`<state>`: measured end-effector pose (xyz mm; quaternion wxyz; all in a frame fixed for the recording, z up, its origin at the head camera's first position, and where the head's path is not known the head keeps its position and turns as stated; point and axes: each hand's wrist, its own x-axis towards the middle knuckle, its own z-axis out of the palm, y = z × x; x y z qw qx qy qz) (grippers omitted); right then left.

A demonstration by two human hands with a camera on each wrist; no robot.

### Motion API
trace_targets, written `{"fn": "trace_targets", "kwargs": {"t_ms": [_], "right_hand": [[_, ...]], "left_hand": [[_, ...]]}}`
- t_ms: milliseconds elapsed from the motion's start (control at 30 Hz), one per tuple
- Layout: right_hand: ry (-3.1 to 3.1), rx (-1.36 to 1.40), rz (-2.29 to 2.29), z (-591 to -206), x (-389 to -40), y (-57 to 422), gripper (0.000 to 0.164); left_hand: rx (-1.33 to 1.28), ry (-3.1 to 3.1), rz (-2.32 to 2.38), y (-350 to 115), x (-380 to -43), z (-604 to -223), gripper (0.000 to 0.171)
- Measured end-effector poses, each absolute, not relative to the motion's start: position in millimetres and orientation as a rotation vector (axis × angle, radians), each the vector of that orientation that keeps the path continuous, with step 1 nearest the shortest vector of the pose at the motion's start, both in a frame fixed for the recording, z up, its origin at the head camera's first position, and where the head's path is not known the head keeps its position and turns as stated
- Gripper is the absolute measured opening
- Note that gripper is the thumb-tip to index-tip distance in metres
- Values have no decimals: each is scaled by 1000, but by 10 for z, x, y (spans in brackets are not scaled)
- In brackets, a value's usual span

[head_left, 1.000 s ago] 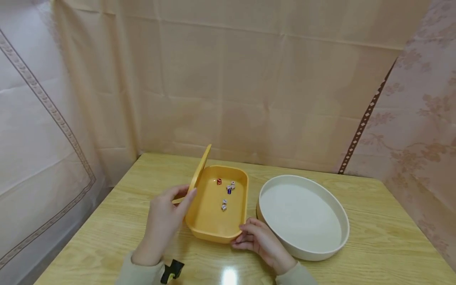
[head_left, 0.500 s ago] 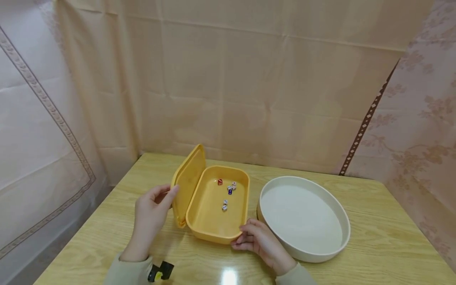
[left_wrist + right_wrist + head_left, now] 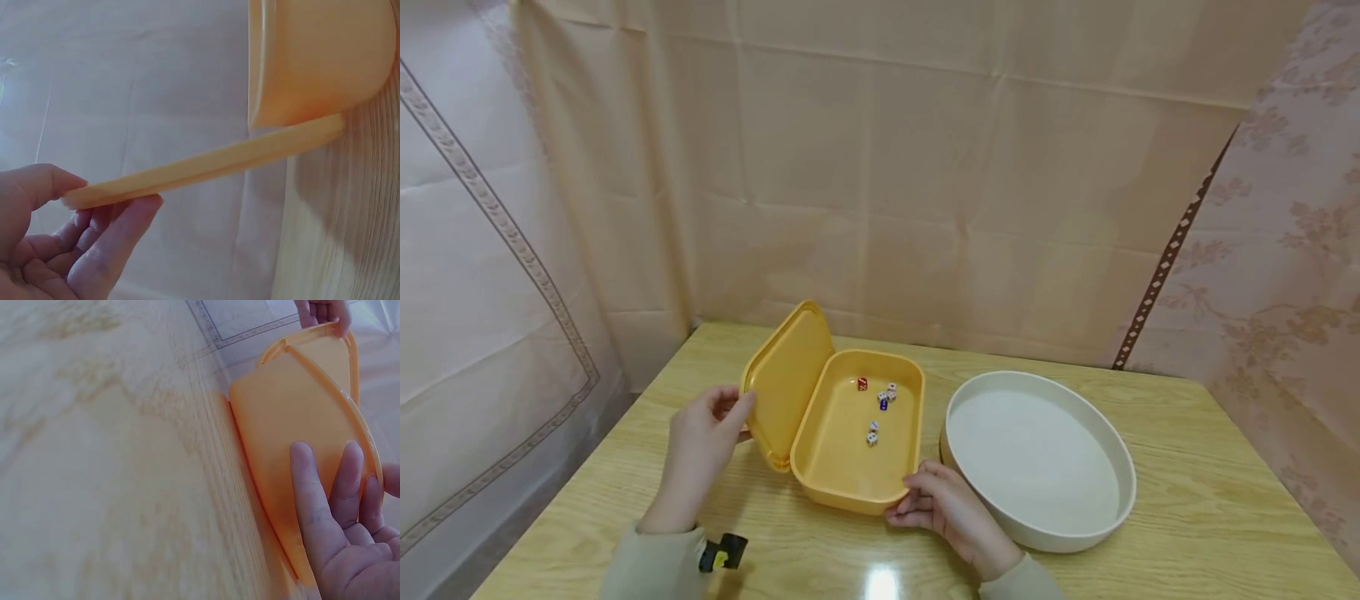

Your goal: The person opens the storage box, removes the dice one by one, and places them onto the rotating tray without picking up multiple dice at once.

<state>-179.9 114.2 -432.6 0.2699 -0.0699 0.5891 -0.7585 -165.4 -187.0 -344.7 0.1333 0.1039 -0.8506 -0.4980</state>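
A yellow plastic box (image 3: 857, 487) stands on the table, its lid (image 3: 786, 379) swung up and tilted to the left. With thumb and fingers, my left hand (image 3: 700, 442) pinches the lid's outer edge; the left wrist view shows that grip on the lid (image 3: 206, 169) from the side. At the box's near right corner, my right hand (image 3: 951, 512) holds the rim between thumb and fingers, with fingers against the outer wall of the box (image 3: 281, 419). Inside lie a red die (image 3: 862, 384), a blue die (image 3: 883, 405) and several white dice (image 3: 872, 438).
A large round cream tray (image 3: 1037, 458) with a low rim stands just right of the box, close to my right hand. The wooden table (image 3: 1210, 483) ends at a beige cloth (image 3: 880, 183) behind. A black strap piece (image 3: 724, 552) sits at my left cuff.
My left hand has moved left and swung the lid further back, so its inner face shows now. The box, the dice, the tray and my right hand have stayed almost in place.
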Motion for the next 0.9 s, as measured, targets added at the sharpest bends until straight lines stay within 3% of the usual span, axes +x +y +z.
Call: {"fn": "trace_targets", "kwargs": {"t_ms": [467,900], "right_hand": [[1585,-190,-2044,-4333,-1790,1145,7],[1595,-169,-2046,-4358,-1813,1125,9]], "left_hand": [[326,-2523,-1379,-2031,-1642,-3491,33],[320,-2795,-1125,-2365,-1695,-3700,49]]}}
